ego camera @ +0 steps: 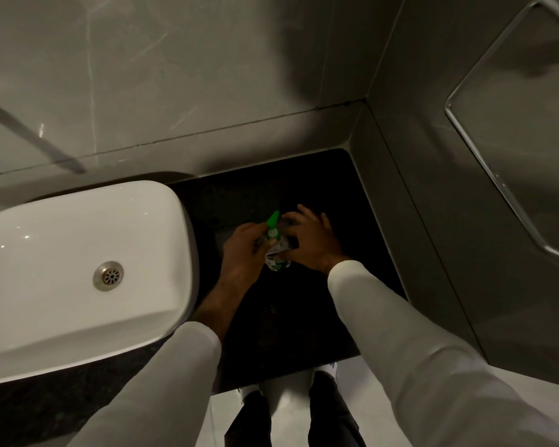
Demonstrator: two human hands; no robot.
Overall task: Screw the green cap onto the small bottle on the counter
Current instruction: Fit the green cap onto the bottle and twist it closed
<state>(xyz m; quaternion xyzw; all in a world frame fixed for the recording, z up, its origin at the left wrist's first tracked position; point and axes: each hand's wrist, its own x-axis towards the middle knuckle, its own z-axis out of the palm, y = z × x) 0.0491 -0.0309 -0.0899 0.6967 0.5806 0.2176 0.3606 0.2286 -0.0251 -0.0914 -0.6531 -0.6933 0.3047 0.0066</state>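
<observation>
Small bottle [277, 258] is sitting mid dark counter [304, 317], clear of edges. Left hand [244, 245] fingers are pinching green cap [272, 220] at the neck; right hand [310, 241] is wrapping the body. White basin [78, 269] is crowding left, walls [433, 188] closing behind and right.

Your small bottle [276, 258] stands on the worktop [352, 221] at the centre of the frame, just right of the basin [78, 269]. Your left hand [244, 245] sits on its left, your right hand [310, 240] on its right, the cap [272, 221] at its top. Walls close in behind and to the right.
</observation>
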